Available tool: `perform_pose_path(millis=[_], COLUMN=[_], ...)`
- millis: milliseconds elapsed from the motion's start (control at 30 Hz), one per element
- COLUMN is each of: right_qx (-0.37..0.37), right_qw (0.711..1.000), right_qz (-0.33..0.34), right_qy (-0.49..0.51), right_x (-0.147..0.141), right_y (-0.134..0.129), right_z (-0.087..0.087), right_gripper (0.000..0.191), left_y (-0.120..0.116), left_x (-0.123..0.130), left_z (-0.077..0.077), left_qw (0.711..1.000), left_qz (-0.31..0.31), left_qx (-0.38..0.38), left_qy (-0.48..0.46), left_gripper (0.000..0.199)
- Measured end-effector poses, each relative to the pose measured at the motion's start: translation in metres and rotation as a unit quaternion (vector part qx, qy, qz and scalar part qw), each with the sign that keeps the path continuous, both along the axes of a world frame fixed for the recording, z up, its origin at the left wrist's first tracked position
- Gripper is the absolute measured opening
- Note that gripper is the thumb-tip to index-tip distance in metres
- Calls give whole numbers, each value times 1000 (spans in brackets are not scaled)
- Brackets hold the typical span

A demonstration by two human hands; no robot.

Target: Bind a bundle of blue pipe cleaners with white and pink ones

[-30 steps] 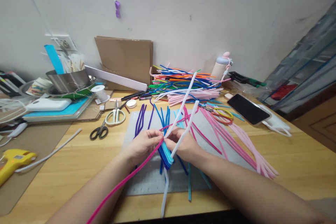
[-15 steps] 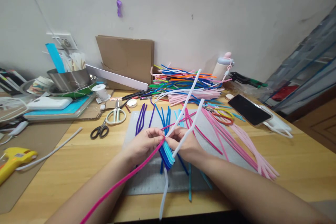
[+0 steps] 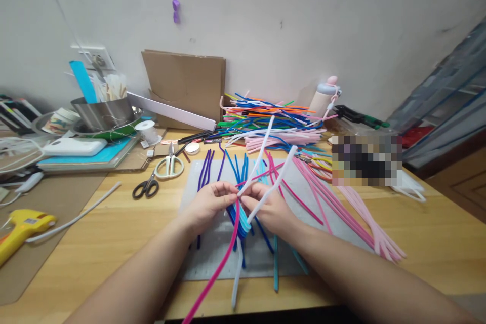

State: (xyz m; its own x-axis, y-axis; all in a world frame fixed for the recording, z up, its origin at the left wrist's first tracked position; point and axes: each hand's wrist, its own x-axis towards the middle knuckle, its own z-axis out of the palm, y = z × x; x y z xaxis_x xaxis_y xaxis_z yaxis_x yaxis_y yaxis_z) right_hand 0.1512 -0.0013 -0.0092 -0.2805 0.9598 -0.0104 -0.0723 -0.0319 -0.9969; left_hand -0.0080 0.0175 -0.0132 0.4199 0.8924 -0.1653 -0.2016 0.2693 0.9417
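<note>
Both hands meet above a grey mat (image 3: 212,266), fingertips nearly touching. My left hand (image 3: 214,205) pinches a magenta pipe cleaner (image 3: 224,263) whose long end hangs toward me. My right hand (image 3: 266,207) is closed around a small woven piece of blue and turquoise pipe cleaners (image 3: 239,220). White pipe cleaners (image 3: 279,179) stick out of this piece, up to the right and down at the bottom. Where the magenta strand meets the weave, fingers hide the crossing. Purple pipe cleaners (image 3: 206,169) and dark pink ones (image 3: 304,202) lie around on the mat.
Black scissors (image 3: 146,188) and white-handled scissors (image 3: 169,164) lie left of the mat. A yellow glue gun (image 3: 28,225) rests at far left. A pile of coloured pipe cleaners (image 3: 271,116), cardboard (image 3: 186,86) and a bottle (image 3: 322,98) stand along the wall. Light pink pipe cleaners (image 3: 364,212) lie right.
The magenta pipe cleaner's free end has swung rightward and now hangs more steeply. The upper white strand has tilted lower. Both hands stay close together in their pinch.
</note>
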Motion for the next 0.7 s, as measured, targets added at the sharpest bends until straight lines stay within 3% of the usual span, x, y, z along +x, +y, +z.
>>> perform_pose_path(millis=[167,267,433,700], right_qx=[-76,-112,-116,-43], right_qw=[992,983,980,995], right_qz=[27,43,32,-8], right_qy=[92,141,160,90], right_x=[1,1,2,0], right_y=[6,7,6,11], right_z=[-1,-3,-3,-9], right_gripper=[12,8,11,25], left_y=[3,1,-1,-1], left_x=[-3,-2,-3,-2], left_z=[4,6,7,6], left_qw=[989,982,991,996], left_qz=[33,39,-4,-6], left_qx=[92,107,77,2], left_qy=[110,151,110,93], left_gripper=[20,18,17,17])
